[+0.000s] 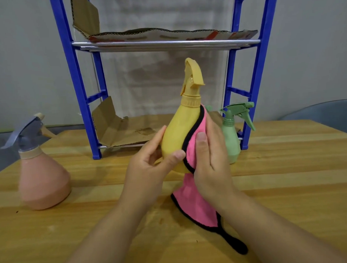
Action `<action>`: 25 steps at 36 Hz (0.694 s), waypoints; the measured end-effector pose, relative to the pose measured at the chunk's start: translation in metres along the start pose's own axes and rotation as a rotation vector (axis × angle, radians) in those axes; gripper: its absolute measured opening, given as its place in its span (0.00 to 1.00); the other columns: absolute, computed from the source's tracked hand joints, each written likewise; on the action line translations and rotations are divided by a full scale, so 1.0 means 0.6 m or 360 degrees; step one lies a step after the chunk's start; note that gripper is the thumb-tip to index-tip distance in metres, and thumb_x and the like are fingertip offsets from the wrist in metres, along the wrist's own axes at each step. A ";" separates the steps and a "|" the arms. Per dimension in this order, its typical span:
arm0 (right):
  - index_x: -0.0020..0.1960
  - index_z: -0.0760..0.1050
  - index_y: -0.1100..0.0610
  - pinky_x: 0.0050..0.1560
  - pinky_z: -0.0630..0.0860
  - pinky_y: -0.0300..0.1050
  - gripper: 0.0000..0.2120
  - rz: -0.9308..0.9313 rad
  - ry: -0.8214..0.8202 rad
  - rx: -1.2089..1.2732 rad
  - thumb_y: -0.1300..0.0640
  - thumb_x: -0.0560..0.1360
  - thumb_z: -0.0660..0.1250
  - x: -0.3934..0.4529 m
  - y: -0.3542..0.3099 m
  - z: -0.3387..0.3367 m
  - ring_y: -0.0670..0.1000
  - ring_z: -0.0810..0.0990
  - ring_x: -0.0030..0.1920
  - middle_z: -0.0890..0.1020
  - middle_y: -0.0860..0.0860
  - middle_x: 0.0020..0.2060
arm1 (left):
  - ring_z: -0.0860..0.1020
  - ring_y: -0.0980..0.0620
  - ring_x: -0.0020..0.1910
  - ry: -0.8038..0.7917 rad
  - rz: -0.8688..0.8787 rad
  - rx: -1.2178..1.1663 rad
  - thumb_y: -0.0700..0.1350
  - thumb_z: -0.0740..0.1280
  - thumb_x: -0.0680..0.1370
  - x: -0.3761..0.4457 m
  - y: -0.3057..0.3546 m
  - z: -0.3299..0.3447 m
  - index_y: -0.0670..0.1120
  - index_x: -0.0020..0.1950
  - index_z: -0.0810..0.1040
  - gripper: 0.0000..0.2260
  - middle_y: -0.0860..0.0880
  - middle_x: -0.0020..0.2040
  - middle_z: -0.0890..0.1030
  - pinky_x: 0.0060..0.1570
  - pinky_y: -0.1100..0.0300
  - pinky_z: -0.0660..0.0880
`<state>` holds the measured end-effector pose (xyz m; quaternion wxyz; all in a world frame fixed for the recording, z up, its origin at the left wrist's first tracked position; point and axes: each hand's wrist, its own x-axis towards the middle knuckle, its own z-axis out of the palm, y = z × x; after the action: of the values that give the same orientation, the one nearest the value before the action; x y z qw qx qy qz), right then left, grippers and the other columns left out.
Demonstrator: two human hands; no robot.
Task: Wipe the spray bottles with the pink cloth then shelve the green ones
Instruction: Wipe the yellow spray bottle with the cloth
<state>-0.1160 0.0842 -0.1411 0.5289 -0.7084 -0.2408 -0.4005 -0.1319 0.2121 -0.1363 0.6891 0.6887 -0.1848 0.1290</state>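
While no label is readable, the left hand (pixel 150 161) grips the yellow spray bottle (pixel 180 135) between thumb and fingers; the right hand (pixel 211 159), fingers straight, presses the pink cloth (pixel 196 199) against it.

The right hand (pixel 211 161) lies over the pink cloth (pixel 195 205), so the part of the cloth under it is hidden. The cloth hides the right side of the yellow bottle (pixel 178 135). The left hand (pixel 150 161) hides the bottle's bottom. Behind the right hand, the green bottle (pixel 231 137) shows only its right part. A second green thing (pixel 208 107) peeks out above the cloth, too hidden to tell what it is. Far left of the hands, the pink bottle (pixel 43 181) looks blurry. The blue shelf (pixel 260 55) is cut off at the top edge.
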 end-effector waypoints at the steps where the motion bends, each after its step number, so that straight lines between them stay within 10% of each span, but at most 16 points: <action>1: 0.73 0.61 0.59 0.68 0.68 0.49 0.21 -0.0029 -0.0007 0.0003 0.56 0.82 0.50 0.001 0.000 -0.001 0.49 0.70 0.68 0.73 0.48 0.64 | 0.76 0.58 0.62 -0.0014 -0.0003 -0.0025 0.57 0.73 0.60 0.002 0.003 0.000 0.53 0.70 0.70 0.38 0.55 0.65 0.77 0.61 0.56 0.75; 8: 0.72 0.66 0.57 0.68 0.69 0.54 0.23 0.0166 -0.0083 0.0399 0.50 0.80 0.52 0.009 -0.002 -0.021 0.51 0.72 0.67 0.76 0.51 0.64 | 0.81 0.54 0.55 -0.0161 -0.0089 -0.0267 0.53 0.67 0.68 0.007 0.001 -0.007 0.53 0.61 0.76 0.21 0.55 0.56 0.83 0.50 0.58 0.80; 11: 0.69 0.69 0.55 0.61 0.73 0.40 0.19 0.0421 -0.0122 0.0702 0.50 0.81 0.54 0.013 -0.007 -0.026 0.45 0.76 0.63 0.80 0.48 0.60 | 0.81 0.56 0.54 -0.0189 -0.0137 -0.0292 0.54 0.67 0.73 0.011 -0.003 -0.009 0.58 0.53 0.81 0.11 0.57 0.55 0.83 0.45 0.61 0.79; 25: 0.74 0.63 0.58 0.67 0.69 0.47 0.23 -0.0004 0.0033 -0.0122 0.51 0.81 0.52 0.003 0.005 -0.022 0.47 0.69 0.68 0.73 0.49 0.66 | 0.80 0.61 0.50 -0.0149 0.0105 -0.0171 0.45 0.69 0.67 0.008 0.010 0.009 0.51 0.64 0.74 0.25 0.53 0.56 0.81 0.43 0.69 0.76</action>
<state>-0.1166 0.0706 -0.1397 0.5035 -0.7236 -0.2206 -0.4174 -0.1306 0.2063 -0.1286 0.7112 0.6494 -0.2461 0.1093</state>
